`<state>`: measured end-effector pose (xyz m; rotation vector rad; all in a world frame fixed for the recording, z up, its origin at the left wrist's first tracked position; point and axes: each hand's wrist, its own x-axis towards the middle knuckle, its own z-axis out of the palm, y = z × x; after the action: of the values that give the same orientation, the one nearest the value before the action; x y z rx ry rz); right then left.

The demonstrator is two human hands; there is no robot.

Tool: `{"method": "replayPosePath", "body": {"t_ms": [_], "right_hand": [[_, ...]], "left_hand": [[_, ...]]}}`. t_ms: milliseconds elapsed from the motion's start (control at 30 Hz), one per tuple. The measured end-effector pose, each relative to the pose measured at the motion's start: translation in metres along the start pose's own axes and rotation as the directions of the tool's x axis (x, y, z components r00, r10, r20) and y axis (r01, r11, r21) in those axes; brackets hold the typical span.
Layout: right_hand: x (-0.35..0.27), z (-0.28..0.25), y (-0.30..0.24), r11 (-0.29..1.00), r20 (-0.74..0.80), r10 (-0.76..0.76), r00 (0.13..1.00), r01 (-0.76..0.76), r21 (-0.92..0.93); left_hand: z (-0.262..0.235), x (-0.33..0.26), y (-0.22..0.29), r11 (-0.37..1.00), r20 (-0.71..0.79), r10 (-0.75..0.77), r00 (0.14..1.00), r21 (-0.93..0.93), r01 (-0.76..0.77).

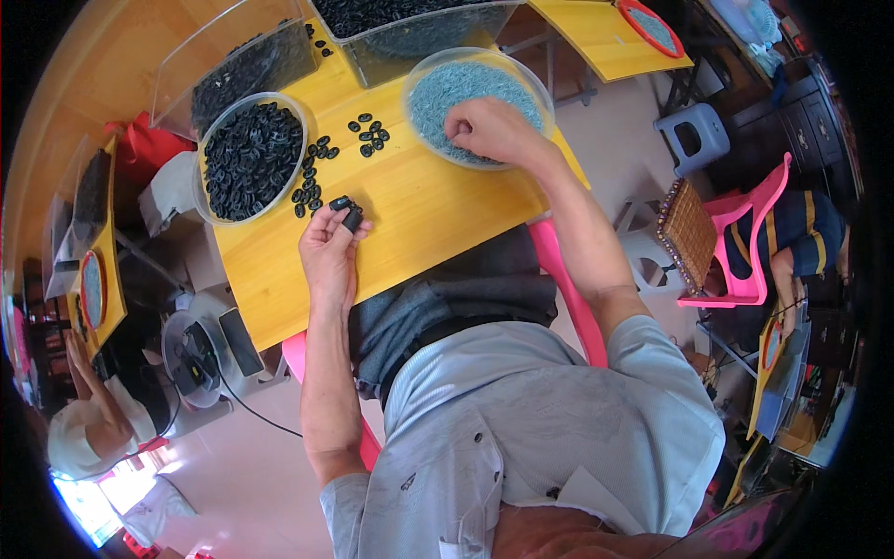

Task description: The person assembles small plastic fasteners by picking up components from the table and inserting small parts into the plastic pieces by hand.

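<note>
The left hand [328, 250] pinches small black parts [352, 220] between thumb and fingers, their long axis too small to tell. Loose black pieces [383, 135] lie on the yellow table [410, 200], from 11 to 1 o'clock of that hand. At 10 o'clock, a round tub [199, 191] holds a black heap [250, 160]. At 2 o'clock, the right hand [498, 130], the nearer of the 2 to the teal pieces [447, 88], curls over them in their round basin [546, 107]; whether it pinches any, I cannot tell. Farther off, towards 12 o'clock, a clear bin [377, 65] holds more black stock [400, 11]
</note>
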<state>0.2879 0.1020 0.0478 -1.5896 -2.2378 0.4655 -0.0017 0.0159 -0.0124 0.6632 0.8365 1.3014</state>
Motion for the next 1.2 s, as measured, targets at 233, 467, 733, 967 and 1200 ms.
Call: {"method": "replayPosePath", "body": {"t_ms": [233, 467, 733, 967, 1200], "right_hand": [[0.002, -0.004, 0.005, 0.990, -0.004, 0.022, 1.000, -0.021, 0.137], [0.000, -0.008, -0.016, 0.888, -0.067, 0.091, 0.994, -0.051, 0.457], [-0.013, 0.039, -0.076, 0.603, 0.099, -0.079, 0.992, -0.031, 0.797], [-0.012, 0.065, -0.086, 0.536, 0.171, -0.027, 0.985, -0.131, 0.834], [-0.015, 0.069, -0.091, 0.585, 0.154, -0.014, 0.988, -0.117, 0.802]], "left_hand": [[-0.001, 0.000, -0.001, 1.000, 0.007, 0.006, 1.000, -0.013, -0.005], [-0.001, 0.001, -0.003, 1.000, -0.038, 0.019, 0.999, 0.020, -0.019], [0.009, 0.000, -0.007, 0.987, -0.069, 0.086, 0.994, 0.145, -0.075], [0.013, -0.003, -0.007, 0.982, -0.102, 0.093, 0.990, 0.173, -0.074], [0.014, -0.003, -0.008, 0.977, -0.090, 0.111, 0.990, 0.194, -0.092]]}}
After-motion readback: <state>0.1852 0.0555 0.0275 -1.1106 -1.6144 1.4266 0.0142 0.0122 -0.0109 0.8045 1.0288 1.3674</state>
